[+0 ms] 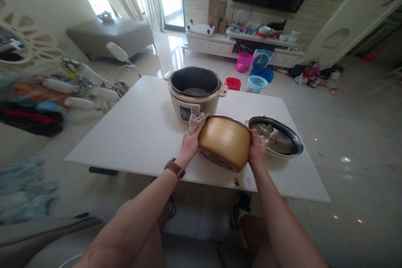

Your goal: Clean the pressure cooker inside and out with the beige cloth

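Note:
A gold-coloured inner pot [224,140] is held tilted above the near part of the white table, its outer wall and part of its base facing me. My left hand [190,142] grips its left side, with a pale cloth [197,121] bunched between the fingers at the rim. On the right side of the pot, my right hand [258,148] is closed around the wall. Behind the pot stands the electric pressure cooker body [194,92], uncovered, with a dark interior and a front control panel. The cooker lid [276,136] lies upside down to the right.
Two small parts, one brownish [236,181] and one clear [249,181], lie near the front edge of the white table [135,134]. Beyond the table, baskets [256,83] stand on the floor before a low cabinet. A chandelier-like fixture [94,92] is at left.

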### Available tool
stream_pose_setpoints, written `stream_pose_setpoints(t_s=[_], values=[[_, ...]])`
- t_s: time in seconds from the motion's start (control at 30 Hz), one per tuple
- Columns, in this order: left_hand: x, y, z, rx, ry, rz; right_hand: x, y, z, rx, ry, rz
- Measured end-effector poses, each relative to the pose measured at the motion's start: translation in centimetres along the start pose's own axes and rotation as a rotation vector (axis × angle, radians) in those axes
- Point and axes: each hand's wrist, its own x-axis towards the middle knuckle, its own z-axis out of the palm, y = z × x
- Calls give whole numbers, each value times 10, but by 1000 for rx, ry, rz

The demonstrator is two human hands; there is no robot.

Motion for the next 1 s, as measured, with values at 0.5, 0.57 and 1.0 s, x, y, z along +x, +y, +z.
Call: stream_pose_setpoints(t_s=[0.5, 0.57, 1.0], values=[[-3, 11, -5, 243, -43, 360, 0, -9, 3, -147, 2, -156], [-8, 15, -5, 310, -110, 498, 1, -17, 3, -100, 3, -166], [-4, 0, 8, 70, -66, 91, 6, -6, -9, -41, -16, -33]])
